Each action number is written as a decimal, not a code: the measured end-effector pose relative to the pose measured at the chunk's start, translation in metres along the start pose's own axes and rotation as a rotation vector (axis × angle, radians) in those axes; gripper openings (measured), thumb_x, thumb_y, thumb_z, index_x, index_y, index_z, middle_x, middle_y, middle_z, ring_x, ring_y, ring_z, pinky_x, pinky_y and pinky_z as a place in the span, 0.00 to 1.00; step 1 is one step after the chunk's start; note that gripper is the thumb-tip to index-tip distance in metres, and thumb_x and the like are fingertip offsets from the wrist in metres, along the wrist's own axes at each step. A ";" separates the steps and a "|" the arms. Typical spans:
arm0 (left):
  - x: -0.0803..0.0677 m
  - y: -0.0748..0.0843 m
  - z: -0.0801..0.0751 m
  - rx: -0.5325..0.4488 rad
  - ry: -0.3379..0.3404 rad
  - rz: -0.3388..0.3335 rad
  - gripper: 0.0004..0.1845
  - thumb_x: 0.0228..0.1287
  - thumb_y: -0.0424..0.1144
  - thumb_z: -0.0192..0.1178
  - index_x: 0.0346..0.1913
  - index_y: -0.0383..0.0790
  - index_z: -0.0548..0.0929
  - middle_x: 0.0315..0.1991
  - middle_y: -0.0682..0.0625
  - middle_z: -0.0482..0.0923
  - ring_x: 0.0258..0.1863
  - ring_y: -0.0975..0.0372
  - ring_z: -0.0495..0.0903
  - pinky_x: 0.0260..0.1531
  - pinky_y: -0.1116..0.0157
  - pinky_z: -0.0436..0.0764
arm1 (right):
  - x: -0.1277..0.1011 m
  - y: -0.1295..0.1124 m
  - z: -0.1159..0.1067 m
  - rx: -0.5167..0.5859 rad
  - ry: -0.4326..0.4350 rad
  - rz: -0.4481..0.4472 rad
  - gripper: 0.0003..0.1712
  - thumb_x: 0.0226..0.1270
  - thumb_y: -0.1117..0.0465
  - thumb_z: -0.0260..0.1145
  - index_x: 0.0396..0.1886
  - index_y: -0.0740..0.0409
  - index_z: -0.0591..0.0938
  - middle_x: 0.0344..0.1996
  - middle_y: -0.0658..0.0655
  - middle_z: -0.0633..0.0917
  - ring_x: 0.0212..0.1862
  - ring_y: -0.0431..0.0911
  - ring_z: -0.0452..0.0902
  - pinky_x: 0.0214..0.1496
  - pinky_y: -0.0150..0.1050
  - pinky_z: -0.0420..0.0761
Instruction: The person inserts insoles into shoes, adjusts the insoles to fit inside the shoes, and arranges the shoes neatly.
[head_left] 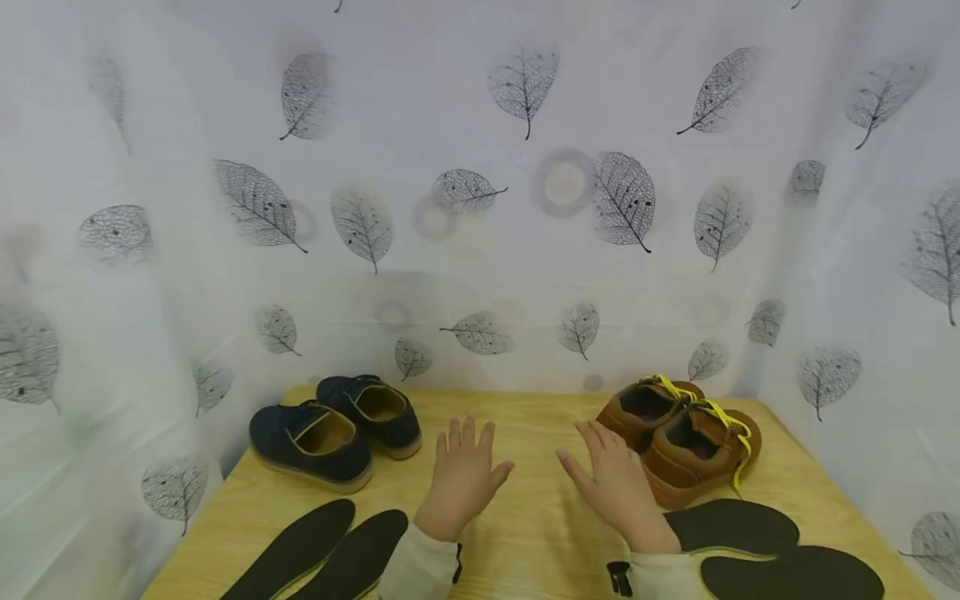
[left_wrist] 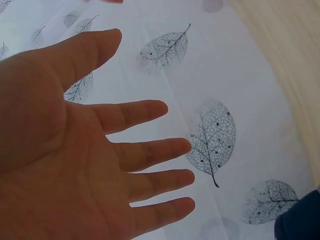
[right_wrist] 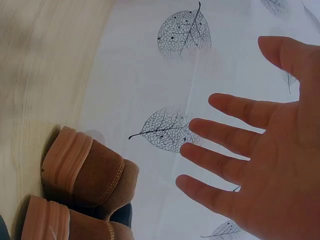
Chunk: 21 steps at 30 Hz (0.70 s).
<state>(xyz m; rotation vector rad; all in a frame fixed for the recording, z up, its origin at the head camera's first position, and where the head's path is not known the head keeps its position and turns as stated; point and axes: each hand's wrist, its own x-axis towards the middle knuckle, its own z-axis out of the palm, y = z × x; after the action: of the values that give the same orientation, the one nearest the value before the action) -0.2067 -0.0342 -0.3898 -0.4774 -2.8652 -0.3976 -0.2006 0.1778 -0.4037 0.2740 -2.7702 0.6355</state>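
In the head view my left hand (head_left: 461, 479) is held over the middle of the table, fingers straight and spread, with nothing in it. Its bare palm (left_wrist: 55, 150) fills the left of the left wrist view. My right hand (head_left: 615, 479) hovers opposite, fingers extended, just left of a pair of brown shoes (head_left: 675, 487) with yellow laces. The heels of those shoes (right_wrist: 95, 170) show beside the hand in the right wrist view. To the left of my left hand stands a pair of navy shoes (head_left: 348, 467) with tan linings.
Two black insoles (head_left: 300, 542) lie at the front left of the wooden table (head_left: 517, 533). Two more black insoles (head_left: 795, 575) lie at the front right, by my right sleeve. A white curtain (head_left: 480, 267) with a leaf print surrounds the table's back and sides.
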 end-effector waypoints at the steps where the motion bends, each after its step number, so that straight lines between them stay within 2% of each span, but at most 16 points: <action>1: 0.000 0.000 0.000 -0.002 0.001 0.002 0.32 0.66 0.53 0.59 0.65 0.33 0.70 0.64 0.30 0.65 0.66 0.36 0.60 0.60 0.41 0.63 | 0.000 0.003 -0.001 0.017 0.001 0.006 0.35 0.72 0.44 0.55 0.66 0.65 0.69 0.64 0.70 0.70 0.64 0.66 0.64 0.59 0.69 0.61; 7: 0.000 -0.002 0.001 -0.026 0.005 0.001 0.32 0.65 0.52 0.60 0.65 0.34 0.71 0.64 0.31 0.65 0.66 0.36 0.60 0.61 0.41 0.63 | 0.001 0.023 -0.009 0.125 0.012 0.053 0.28 0.72 0.52 0.58 0.62 0.69 0.72 0.61 0.70 0.72 0.61 0.65 0.67 0.59 0.63 0.67; 11: -0.001 -0.004 0.001 -0.047 0.008 -0.004 0.32 0.65 0.51 0.61 0.64 0.33 0.71 0.63 0.30 0.65 0.66 0.36 0.60 0.61 0.41 0.62 | -0.002 0.038 -0.015 0.153 0.061 0.129 0.23 0.72 0.55 0.59 0.58 0.69 0.76 0.55 0.69 0.76 0.53 0.62 0.75 0.52 0.57 0.75; 14: -0.001 -0.005 0.000 -0.071 0.002 -0.012 0.31 0.65 0.50 0.61 0.64 0.33 0.71 0.64 0.30 0.65 0.66 0.36 0.60 0.61 0.41 0.61 | -0.004 0.048 -0.022 0.127 0.139 0.222 0.21 0.72 0.57 0.58 0.55 0.69 0.77 0.50 0.69 0.78 0.48 0.61 0.77 0.46 0.56 0.77; 16: 0.000 -0.005 -0.001 -0.081 -0.003 -0.012 0.31 0.65 0.50 0.61 0.64 0.32 0.71 0.64 0.30 0.65 0.66 0.36 0.60 0.61 0.40 0.61 | -0.005 0.053 -0.025 0.096 0.214 0.301 0.20 0.71 0.58 0.58 0.52 0.72 0.77 0.47 0.72 0.78 0.48 0.65 0.76 0.44 0.58 0.76; 19: 0.000 -0.005 -0.005 -0.079 -0.006 -0.007 0.31 0.66 0.50 0.60 0.64 0.32 0.71 0.63 0.29 0.65 0.65 0.36 0.60 0.61 0.40 0.61 | -0.002 0.060 -0.028 0.054 0.332 0.425 0.23 0.70 0.59 0.57 0.49 0.79 0.74 0.45 0.78 0.74 0.47 0.71 0.69 0.44 0.61 0.72; 21: 0.001 -0.005 -0.006 -0.069 -0.001 0.000 0.31 0.66 0.50 0.60 0.64 0.32 0.71 0.63 0.30 0.66 0.65 0.36 0.61 0.61 0.40 0.61 | -0.001 0.064 -0.028 0.029 0.374 0.497 0.28 0.69 0.58 0.58 0.48 0.85 0.69 0.44 0.82 0.69 0.47 0.74 0.63 0.45 0.62 0.68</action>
<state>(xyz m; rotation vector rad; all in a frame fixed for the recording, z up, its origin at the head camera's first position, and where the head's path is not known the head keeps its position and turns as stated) -0.2083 -0.0406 -0.3856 -0.4898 -2.8601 -0.4982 -0.2091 0.2469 -0.4050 -0.4961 -2.4622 0.7484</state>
